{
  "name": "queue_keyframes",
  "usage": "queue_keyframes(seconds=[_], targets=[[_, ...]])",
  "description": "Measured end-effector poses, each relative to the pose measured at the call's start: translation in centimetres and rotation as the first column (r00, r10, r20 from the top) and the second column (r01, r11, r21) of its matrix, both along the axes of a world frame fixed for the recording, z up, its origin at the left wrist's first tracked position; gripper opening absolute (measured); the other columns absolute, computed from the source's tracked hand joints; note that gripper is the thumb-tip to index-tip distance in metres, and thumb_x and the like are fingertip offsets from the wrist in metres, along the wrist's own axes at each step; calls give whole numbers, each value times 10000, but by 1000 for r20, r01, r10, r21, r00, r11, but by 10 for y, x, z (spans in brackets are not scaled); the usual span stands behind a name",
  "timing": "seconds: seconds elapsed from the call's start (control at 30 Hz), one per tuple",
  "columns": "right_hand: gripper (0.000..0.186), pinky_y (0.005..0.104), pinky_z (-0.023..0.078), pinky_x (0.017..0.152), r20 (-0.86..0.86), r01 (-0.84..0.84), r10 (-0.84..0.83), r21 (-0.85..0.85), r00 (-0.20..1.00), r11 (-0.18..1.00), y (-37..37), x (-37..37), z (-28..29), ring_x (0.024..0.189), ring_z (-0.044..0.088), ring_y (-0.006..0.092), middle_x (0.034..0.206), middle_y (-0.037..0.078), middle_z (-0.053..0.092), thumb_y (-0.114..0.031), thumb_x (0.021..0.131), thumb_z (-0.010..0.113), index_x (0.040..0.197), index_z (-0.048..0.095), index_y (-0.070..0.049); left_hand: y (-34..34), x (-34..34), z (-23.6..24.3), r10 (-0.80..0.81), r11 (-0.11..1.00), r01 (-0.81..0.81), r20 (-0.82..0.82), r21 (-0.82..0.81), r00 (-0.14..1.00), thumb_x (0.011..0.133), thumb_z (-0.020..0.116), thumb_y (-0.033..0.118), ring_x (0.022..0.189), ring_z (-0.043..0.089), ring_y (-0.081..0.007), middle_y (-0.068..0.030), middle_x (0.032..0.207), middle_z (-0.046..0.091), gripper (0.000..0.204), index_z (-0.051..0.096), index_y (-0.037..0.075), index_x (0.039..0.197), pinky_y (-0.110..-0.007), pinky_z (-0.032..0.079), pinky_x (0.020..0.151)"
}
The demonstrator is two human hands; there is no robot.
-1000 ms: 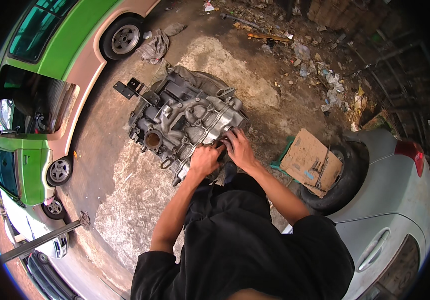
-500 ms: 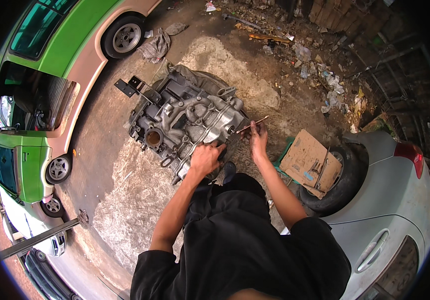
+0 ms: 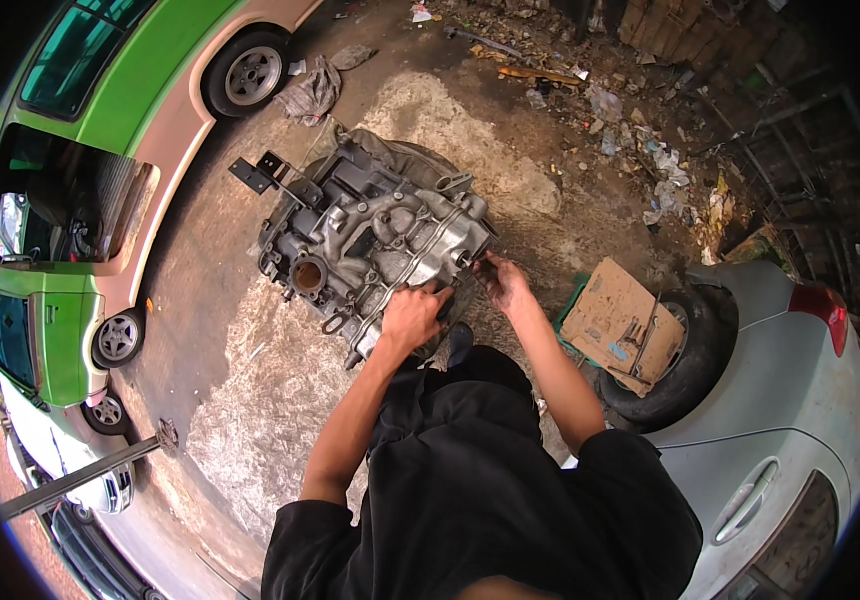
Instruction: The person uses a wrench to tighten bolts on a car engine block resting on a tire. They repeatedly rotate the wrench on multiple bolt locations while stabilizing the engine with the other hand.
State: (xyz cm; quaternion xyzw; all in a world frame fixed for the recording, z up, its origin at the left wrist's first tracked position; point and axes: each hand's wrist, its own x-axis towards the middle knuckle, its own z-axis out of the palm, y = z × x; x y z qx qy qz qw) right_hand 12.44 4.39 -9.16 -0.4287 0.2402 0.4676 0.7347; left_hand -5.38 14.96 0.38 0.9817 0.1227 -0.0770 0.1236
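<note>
Right hand (image 3: 503,283) has come back down to the engine (image 3: 375,240); half a second ago it was lifted off to the right with a thin rod-like tool held up, now it is at the block's right end. Left hand (image 3: 413,318) has stayed put on the near edge.

Left to right:
- Green car (image 3: 70,130) fills the left rim, side window dark, rear wheel (image 3: 249,72) at top, a smaller wheel lower down. A white car sits below it at the lower left rim, with a grey bar (image 3: 80,475) lying across the ground there.
- Rag (image 3: 312,92) lies on the ground just right of the rear wheel.
- Engine lies on stained concrete in the middle, grey cast metal, black bracket (image 3: 262,175) sticking out at its upper left, round port facing the camera on the near left side.
- Left hand rests palm down on the engine's near edge, fingers curled over the metal, gripping the casting.
- Right hand touches the engine's right end, fingers closed around something small and dark; cannot tell what it is.
- Black-clad torso and forearms rise from the lower edge.
- Cardboard (image 3: 622,325) lies right of the hands, leaning on a tyre (image 3: 685,365), a spanner lying on it.
- Silver car (image 3: 780,420) fills the lower right. Litter is scattered along the top right.
</note>
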Motion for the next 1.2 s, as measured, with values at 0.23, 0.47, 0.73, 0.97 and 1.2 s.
queue_keyframes(seconds=[0.23,0.47,0.73,0.97,1.2], targets=[[135,384,577,689,546,-73,211,-264,811,962,6,-12,41,788,647,272,902,150,619,-114,982,569,1031,540,8,0,0,-2,4,1000,-4,2,7,1000,759,745,408,834,684,-306,-95,1008,664,548,640,193,1252,-417,545,732],[224,456,473,836,789,-113,388,-492,-476,863,-13,-18,70,975,568,399,1001,209,573,-76,917,620,1083,533,47,1,1,-1,-15,1000,15,2,14,1000,757,744,393,835,686,-304,-91,1019,666,541,641,194,1249,-417,546,741],[245,351,465,742,819,-331,394,-267,418,905,-26,-7,38,813,521,145,909,42,538,-258,1037,507,1061,574,-23,-1,-1,-1,1,1000,-1,-15,12,1000,742,740,307,814,682,-305,-89,999,662,539,635,195,1259,-414,548,725],[271,294,399,583,740,-360,436,-276,512,891,-14,-19,38,635,480,95,742,-1,521,-305,981,619,1056,627,-45,0,0,2,-2,1000,2,-19,9,1000,751,739,309,829,683,-304,-93,1003,664,541,631,197,1269,-419,549,732],[226,267,372,570,762,-297,356,-223,541,929,-4,-20,22,638,476,80,755,-15,556,-241,955,666,1014,626,-27,-1,2,6,12,1000,-11,-30,6,999,755,755,364,837,686,-294,-77,1002,660,552,619,201,1265,-419,545,750]])
